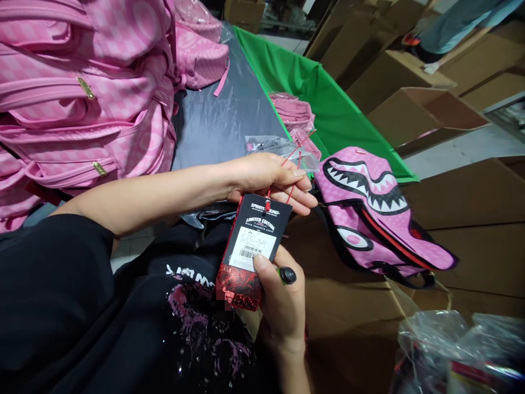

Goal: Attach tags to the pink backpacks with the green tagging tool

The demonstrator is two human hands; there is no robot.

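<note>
My right hand (279,298) grips the lower part of a black and red hang tag (254,241) with a barcode label, thumb pressed on its face; a dark green pen (286,275) is tucked in the same hand. My left hand (274,178) is closed above it, pinching the tag's thin red string (294,167). A pink backpack with a shark-mouth print (369,208) lies just right of both hands on cardboard.
A pile of pink checkered backpacks (82,93) fills the left on a grey table (221,120). A green cloth bin (328,104) holds more pink bags. Cardboard boxes (422,109) stand at the right. Clear plastic bags (459,350) lie at bottom right.
</note>
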